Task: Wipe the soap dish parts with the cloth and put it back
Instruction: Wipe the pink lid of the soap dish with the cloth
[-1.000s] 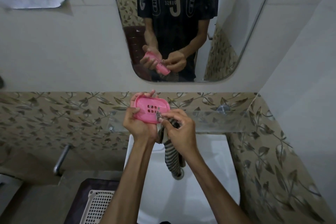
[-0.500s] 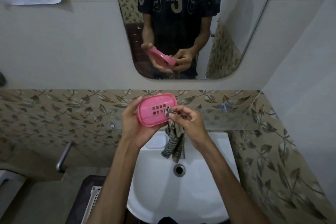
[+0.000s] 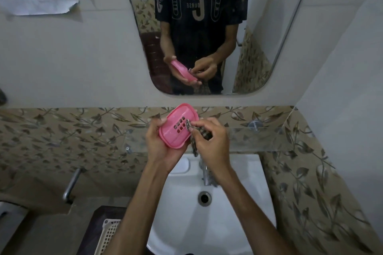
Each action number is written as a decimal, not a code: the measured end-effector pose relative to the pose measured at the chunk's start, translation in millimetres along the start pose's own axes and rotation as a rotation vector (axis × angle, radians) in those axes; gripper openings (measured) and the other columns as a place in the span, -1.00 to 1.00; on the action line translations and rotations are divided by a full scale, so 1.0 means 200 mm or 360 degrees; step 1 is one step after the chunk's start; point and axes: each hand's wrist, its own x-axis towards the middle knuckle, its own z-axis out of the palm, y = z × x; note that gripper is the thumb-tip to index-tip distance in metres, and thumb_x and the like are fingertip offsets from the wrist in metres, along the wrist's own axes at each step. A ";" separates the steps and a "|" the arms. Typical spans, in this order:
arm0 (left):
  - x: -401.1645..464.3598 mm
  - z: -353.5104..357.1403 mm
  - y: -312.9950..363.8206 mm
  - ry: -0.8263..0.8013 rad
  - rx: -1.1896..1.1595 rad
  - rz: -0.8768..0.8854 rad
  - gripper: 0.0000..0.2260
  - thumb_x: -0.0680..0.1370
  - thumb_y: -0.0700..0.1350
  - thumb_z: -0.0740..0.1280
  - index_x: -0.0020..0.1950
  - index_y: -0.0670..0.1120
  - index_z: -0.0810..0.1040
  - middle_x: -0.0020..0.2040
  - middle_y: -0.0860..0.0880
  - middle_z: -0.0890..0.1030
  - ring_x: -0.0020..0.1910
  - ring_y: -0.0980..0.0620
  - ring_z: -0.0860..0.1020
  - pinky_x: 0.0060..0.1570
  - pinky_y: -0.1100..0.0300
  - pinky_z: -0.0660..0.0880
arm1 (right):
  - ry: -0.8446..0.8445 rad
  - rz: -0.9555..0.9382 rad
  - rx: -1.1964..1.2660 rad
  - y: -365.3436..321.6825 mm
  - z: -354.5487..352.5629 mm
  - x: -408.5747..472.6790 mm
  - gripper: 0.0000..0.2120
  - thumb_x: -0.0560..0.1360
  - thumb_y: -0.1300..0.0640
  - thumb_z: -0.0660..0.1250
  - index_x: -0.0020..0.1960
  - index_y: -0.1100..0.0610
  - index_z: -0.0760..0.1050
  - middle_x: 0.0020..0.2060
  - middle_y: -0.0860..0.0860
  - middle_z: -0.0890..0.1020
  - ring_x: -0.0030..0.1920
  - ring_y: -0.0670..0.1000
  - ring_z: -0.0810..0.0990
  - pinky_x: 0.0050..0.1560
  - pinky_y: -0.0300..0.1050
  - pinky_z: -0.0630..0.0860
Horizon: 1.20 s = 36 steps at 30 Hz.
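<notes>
A pink soap dish part (image 3: 176, 128) with several drain slots is held tilted above the white sink (image 3: 244, 203). My left hand (image 3: 159, 147) grips it from below and the left edge. My right hand (image 3: 211, 143) pinches a striped dark cloth (image 3: 193, 147) and presses its tip against the slots. The rest of the cloth hangs down behind my right hand toward the tap. Other soap dish parts are not in view.
A glass shelf (image 3: 259, 138) runs along the leaf-patterned tiles just behind my hands. A chrome tap (image 3: 205, 174) stands at the sink's back, a drain (image 3: 204, 197) below it. A mirror (image 3: 207, 27) hangs above. A white plastic basket (image 3: 107, 236) sits lower left.
The soap dish has tilted further, its far end now higher and rotated right. My right hand keeps the cloth tip at the slots. The view has shifted slightly down toward the sink.
</notes>
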 end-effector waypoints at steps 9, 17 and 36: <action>0.02 0.02 -0.02 0.0123 0.0072 0.0102 -0.58 0.39 0.01 0.33 0.13 -0.23 0.59 0.23 -0.40 0.58 0.17 -0.34 0.62 0.17 -0.04 0.50 | 0.0007 -0.0157 0.0041 -0.02 0.01 -0.01 -0.88 0.46 0.32 0.56 -0.06 0.15 0.75 -0.13 -0.07 0.74 -0.10 -0.15 0.67 0.03 -0.11 0.66; 0.04 0.03 -0.02 0.0125 0.0105 0.0070 -0.46 0.39 0.00 0.38 0.31 -0.20 0.42 0.37 -0.43 0.38 0.55 -0.55 0.21 0.60 -0.28 0.12 | -0.0173 -0.0299 0.0071 -0.03 -0.02 0.00 -0.88 0.45 0.36 0.55 -0.05 0.20 0.76 -0.10 0.02 0.78 -0.05 -0.16 0.69 0.15 -0.11 0.64; 0.07 0.01 -0.11 0.0209 0.0390 0.0431 -0.59 0.49 0.03 0.23 0.02 -0.19 0.78 -0.04 -0.21 0.74 -0.06 -0.12 0.71 -0.09 0.10 0.67 | 0.0094 0.0515 0.0519 -0.11 0.12 -0.10 -0.90 0.51 0.20 0.56 -0.01 0.04 0.75 -0.24 -0.12 0.74 -0.27 -0.19 0.65 -0.22 -0.28 0.60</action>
